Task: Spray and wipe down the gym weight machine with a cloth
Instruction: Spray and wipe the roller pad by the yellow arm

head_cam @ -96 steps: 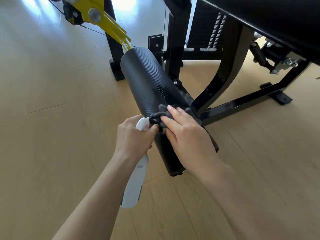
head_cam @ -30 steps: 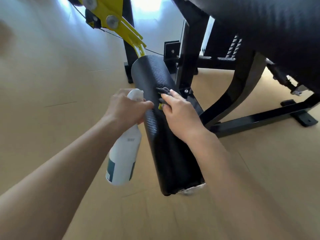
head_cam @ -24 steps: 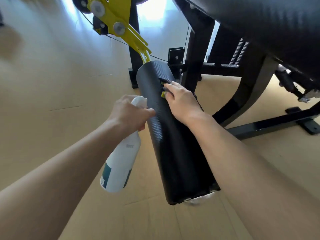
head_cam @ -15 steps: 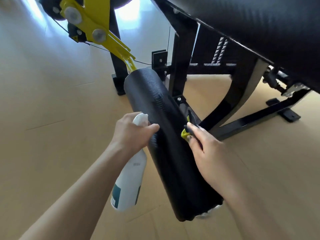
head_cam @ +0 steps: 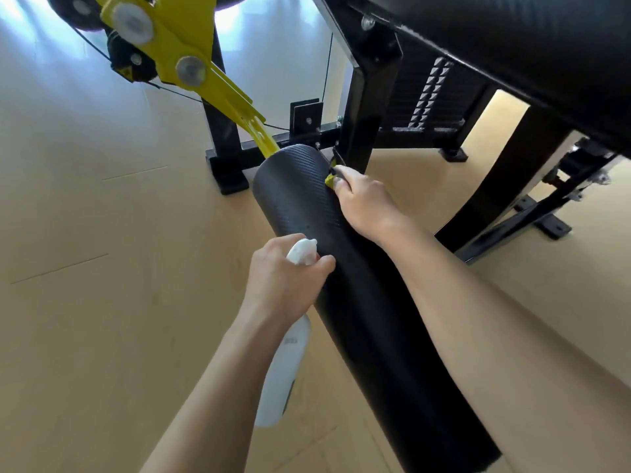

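Observation:
A long black textured roller pad (head_cam: 358, 302) of the weight machine runs from the yellow lever arm (head_cam: 191, 66) down toward me. My right hand (head_cam: 367, 201) presses a dark cloth with a yellow edge (head_cam: 330, 179) against the far right side of the pad; most of the cloth is hidden under my palm. My left hand (head_cam: 285, 276) grips the neck of a white spray bottle (head_cam: 285, 367), which hangs down just left of the pad, its nozzle touching or nearly touching the pad.
The black steel frame (head_cam: 362, 107) and the weight stack (head_cam: 430, 97) stand behind the pad. A large black padded seat (head_cam: 529, 46) overhangs at the upper right. Frame feet (head_cam: 227, 172) rest on the pale wooden floor (head_cam: 85, 268).
My right hand has slid the cloth up the pad's right side to its far end. The left hand with the bottle has stayed beside the pad. The view has shifted closer.

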